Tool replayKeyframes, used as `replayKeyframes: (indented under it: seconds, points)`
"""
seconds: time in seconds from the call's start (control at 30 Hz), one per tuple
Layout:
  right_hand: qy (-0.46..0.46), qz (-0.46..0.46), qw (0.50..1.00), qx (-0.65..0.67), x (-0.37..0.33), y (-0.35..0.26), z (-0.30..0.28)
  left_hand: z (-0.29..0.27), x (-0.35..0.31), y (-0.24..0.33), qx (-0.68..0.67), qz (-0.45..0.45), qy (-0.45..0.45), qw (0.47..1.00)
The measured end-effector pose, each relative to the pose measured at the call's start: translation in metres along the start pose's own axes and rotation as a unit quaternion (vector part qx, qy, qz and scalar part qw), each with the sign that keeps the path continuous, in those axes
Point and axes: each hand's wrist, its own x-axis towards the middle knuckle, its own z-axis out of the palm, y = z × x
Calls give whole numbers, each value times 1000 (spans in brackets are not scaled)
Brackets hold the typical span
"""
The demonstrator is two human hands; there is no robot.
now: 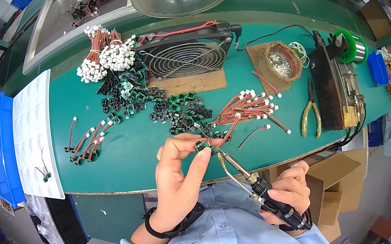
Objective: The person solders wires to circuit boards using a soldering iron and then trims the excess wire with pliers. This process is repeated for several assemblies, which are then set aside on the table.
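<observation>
There's the small green circuit board (201,146) — pinched between the left hand's (179,172) thumb and finger, over the green tabletop's (120,171) near edge. The right hand (291,193) wraps a black-handled metal soldering iron (277,207) — tip just beside the board!

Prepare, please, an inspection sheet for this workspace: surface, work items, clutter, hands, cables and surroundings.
Surface: green bench top, partly covered.
Work items: small green circuit board; soldering iron, its tip near the board, contact unclear.
Clutter: heaped black-and-green parts, loose wires with white connectors, pliers.
Hands: left hand pinches the board; right hand grips the iron's handle.
Cables: black cable runs from the fan toward the dark box at right.
Surroundings: white tray and blue bin at left; cardboard boxes beyond the bench's near edge, at right.
</observation>
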Motion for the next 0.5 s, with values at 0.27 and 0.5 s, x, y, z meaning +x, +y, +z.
replayKeyframes:
  seconds: [0.27, 0.5]
  points:
    - [5, -3, 1000, 1, -1, 1, -1, 0, 0, 0, 2, 1, -4, 1000]
    - [3, -7, 1000, 6, -3, 1, -1, -1, 0, 1, -29, 17, -7, 999]
